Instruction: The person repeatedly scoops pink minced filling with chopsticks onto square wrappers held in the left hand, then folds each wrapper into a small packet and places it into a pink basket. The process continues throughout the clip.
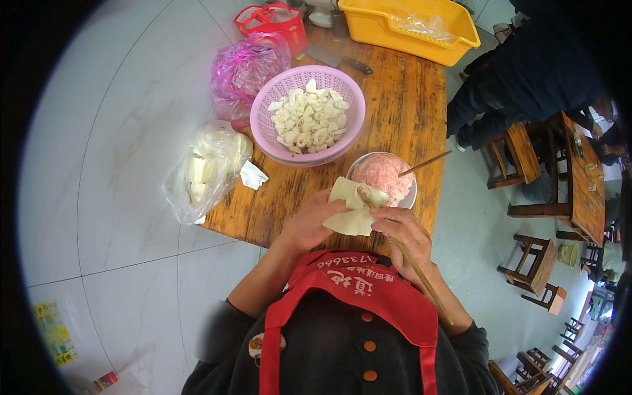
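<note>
Thin dough wrappers (348, 224) lie across my left hand (309, 217), whose fingers hold them from the left. My right hand (407, 229) grips a wooden chopstick (419, 274); its far end reaches to the wrapper, where a little pink filling (364, 191) shows in a fold of dough. The right fingertips also touch the wrapper's edge. Just beyond the hands stands a bowl (414, 193) heaped with pink minced meat (382, 173). A second stick (425, 163) is stuck in the meat. Farther off, many folded dumplings (311, 118) fill a pink plastic colander (260, 116).
On the wooden table (395, 98) are a cleaver (340, 60), a clear bag of wrappers (207, 168), a purple plastic bag (247, 69), a red bag (291, 32) and a yellow tub (410, 37). A person in dark clothes (533, 74) stands at right, near wooden stools (535, 261).
</note>
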The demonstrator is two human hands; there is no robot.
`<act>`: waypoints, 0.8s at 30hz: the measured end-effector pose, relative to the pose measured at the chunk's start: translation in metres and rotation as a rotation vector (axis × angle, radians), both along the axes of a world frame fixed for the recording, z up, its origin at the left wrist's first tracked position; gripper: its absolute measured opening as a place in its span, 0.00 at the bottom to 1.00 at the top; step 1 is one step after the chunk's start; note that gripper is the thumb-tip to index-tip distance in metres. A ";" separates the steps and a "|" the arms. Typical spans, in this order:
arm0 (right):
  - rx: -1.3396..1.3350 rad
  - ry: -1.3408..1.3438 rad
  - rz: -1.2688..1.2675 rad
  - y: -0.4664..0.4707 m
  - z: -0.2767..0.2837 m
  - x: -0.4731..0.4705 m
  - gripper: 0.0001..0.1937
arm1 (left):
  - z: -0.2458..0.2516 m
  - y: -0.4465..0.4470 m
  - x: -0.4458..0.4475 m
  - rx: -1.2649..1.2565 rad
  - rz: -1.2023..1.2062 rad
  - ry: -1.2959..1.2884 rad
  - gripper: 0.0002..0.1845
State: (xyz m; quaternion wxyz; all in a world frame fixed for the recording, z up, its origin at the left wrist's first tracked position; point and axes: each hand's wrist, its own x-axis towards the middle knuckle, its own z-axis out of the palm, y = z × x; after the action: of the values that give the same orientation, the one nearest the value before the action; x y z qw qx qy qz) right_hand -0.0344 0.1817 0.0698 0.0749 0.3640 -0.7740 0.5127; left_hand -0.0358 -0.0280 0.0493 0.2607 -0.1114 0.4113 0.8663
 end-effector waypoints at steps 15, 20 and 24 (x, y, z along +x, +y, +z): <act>-0.097 -0.034 0.002 0.002 -0.008 0.021 0.11 | -0.028 0.018 -0.015 -0.508 0.402 0.103 0.14; -0.511 -0.607 -0.519 0.043 -0.051 0.005 0.08 | -0.058 -0.020 -0.047 -0.745 0.473 0.006 0.18; -0.566 -0.708 -0.528 0.059 -0.104 -0.013 0.09 | -0.076 -0.059 -0.072 -0.382 0.450 -0.085 0.18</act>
State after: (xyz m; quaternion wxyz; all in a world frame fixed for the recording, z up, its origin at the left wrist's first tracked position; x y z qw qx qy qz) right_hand -0.0476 0.2402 -0.0339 0.0309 -0.0735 -0.6486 0.7570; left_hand -0.1074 -0.0873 -0.0268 0.0536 -0.2830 0.5206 0.8038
